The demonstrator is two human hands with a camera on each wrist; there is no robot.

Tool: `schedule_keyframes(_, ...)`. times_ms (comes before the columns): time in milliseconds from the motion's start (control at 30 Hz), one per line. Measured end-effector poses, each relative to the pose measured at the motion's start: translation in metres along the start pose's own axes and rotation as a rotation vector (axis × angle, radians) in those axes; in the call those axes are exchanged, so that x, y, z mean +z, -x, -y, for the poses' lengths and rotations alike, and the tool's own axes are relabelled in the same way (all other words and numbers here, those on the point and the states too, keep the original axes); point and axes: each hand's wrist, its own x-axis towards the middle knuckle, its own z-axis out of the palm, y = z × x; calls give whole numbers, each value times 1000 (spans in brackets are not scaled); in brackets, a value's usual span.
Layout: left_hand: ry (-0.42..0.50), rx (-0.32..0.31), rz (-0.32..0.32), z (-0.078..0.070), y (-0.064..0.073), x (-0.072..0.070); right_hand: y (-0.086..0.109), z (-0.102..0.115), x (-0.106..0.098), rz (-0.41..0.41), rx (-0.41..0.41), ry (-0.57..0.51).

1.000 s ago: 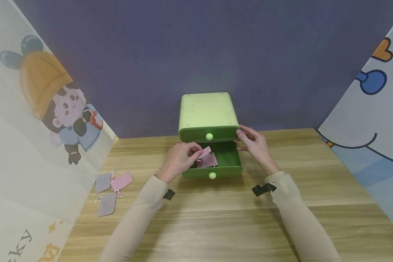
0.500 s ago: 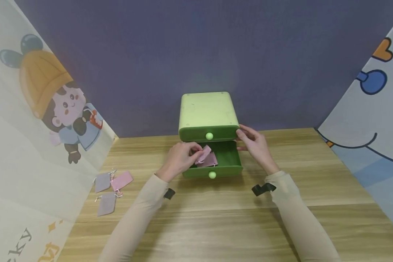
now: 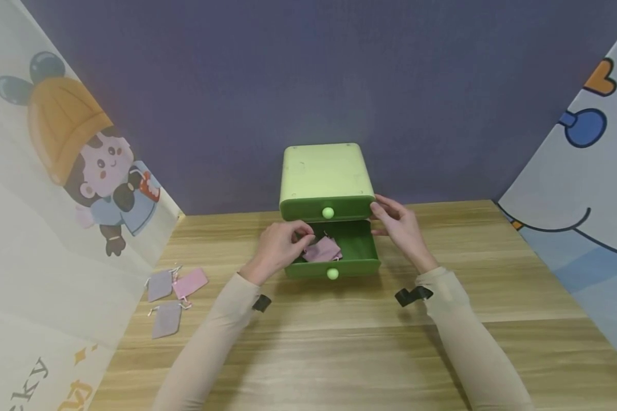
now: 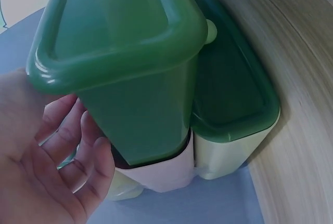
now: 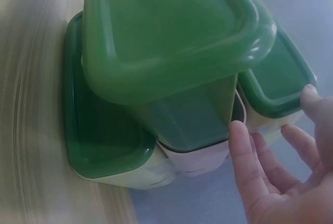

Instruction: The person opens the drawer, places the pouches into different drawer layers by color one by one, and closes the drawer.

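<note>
A small drawer cabinet (image 3: 325,171) with a pale green body and dark green drawer fronts stands against the back wall. Its middle drawer (image 3: 359,242) is pulled out, and a pink drawstring pouch (image 3: 322,250) lies in it on top of another pink one. My left hand (image 3: 281,246) is over the drawer's left side, thumb and forefinger close together beside the pouch with nothing seen between them. In the left wrist view its fingers (image 4: 99,169) curl loosely beside the drawer. My right hand (image 3: 398,225) holds the cabinet's front right corner, thumb on the top drawer's front (image 5: 283,76), fingers along the side.
On the wooden table (image 3: 329,354) at the left lie two grey pouches, one grey pouch (image 3: 167,319) nearer me, and a pink pouch (image 3: 191,282). A dark blue wall (image 3: 308,74) closes off the back. Printed panels stand left and right.
The pink pouch pinched by my left hand has come down flat onto the other in the drawer. The left hand has let go and drawn slightly left. My right hand stays put.
</note>
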Motion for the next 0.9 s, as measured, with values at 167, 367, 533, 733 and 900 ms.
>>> schedule_keyframes(167,12,16,-17,2,3,-4,0,1,-1,6,3,-1)
schedule_keyframes(367,32,20,-31,8,8,-7,1,2,0,9,1,-5)
schedule_keyframes(533,33,10,-55,14,11,-9,0,2,-1,3,-5,-8)
schedule_keyframes(733,67,-2,-76,26,19,-12,0,1,-2,4,-9,-5)
schedule_keyframes(900,74,-50,-95,42,33,-16,-1,0,-2,13,-4,-3)
